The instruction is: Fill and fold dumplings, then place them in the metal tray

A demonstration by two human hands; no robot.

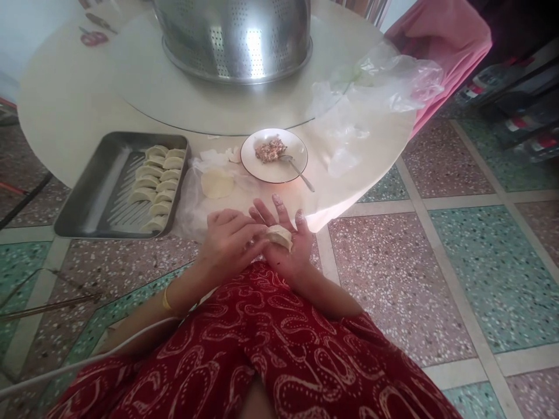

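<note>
Lighting: soft, even daylight, fairly bright; table (65,99) washed pale. Glare: white streak on the steel colander (236,35); a warm glow at the table edge by the plate (273,156). Shadows: faint, beneath tray (87,198). Focus: centre fairly sharp; edges bowed, slightly smeared; top right corner dark.

No readable text anywhere (the table's corner decal shows only pictures).
</note>
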